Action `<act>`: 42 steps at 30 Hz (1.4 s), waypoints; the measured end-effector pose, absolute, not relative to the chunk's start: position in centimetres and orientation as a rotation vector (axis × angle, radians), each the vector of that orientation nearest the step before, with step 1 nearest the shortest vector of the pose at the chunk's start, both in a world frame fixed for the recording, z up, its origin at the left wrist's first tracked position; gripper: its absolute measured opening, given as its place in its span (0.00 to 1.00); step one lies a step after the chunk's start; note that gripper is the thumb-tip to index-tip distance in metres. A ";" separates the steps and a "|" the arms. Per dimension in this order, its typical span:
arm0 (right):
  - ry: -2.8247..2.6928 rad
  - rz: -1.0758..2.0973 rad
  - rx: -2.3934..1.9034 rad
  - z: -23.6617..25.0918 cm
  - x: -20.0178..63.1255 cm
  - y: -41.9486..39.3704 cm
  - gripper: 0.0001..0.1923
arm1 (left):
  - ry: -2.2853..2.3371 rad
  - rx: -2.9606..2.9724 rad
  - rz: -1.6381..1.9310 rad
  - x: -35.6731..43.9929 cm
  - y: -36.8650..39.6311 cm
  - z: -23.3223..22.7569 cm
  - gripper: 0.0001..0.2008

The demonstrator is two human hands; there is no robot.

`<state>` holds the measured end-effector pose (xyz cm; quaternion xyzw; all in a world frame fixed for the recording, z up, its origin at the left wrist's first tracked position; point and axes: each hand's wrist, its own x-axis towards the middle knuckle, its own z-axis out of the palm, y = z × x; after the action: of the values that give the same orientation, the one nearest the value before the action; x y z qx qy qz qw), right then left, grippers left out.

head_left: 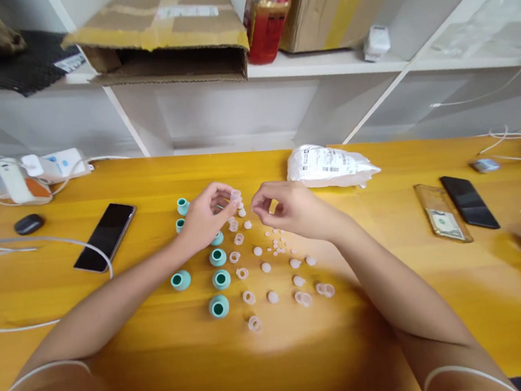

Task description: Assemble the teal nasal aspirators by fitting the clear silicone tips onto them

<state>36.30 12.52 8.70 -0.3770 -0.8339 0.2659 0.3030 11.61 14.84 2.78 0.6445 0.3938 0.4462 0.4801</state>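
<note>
Left of the fingers, a black phone [105, 236] face-up on the yellow table [167, 369], with a dark earbud case [28, 224] and white chargers [27, 175] farther left. Right of the fingers, a white plastic bag [327, 166]; well beyond, a clear-cased phone [443, 220] beside a black one [469, 202]. Above, on the shelf [321, 63], an open cardboard box [162, 34] and a red bottle [266, 22].

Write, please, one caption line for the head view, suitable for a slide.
Left hand pinches a small translucent piece beside the right hand, above rows of teal caps and clear rings on a yellow table.
</note>
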 end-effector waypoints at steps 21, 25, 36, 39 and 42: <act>-1.701 0.892 -1.158 7.9 33.8 15.5 0.25 | 0.747 1.563 1.323 6.1 22.7 4.4 0.33; -1.713 0.902 -1.152 7.8 34.0 15.5 0.24 | 1.053 1.582 1.385 0.0 24.3 4.7 0.40; -1.704 0.880 -1.118 8.2 34.2 15.3 0.17 | 1.563 1.246 1.743 -14.9 31.6 10.5 0.53; -1.719 0.867 -1.111 8.0 34.2 15.4 0.17 | 1.528 1.289 1.978 -14.6 32.2 11.2 0.58; -1.738 0.841 -1.102 7.9 34.3 15.5 0.16 | 0.934 1.458 2.007 -11.8 33.0 11.2 0.57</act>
<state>34.27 15.48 7.90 -0.4442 -0.7008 0.3391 0.4434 -11.85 32.96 11.25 0.5336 0.3420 0.7344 0.2430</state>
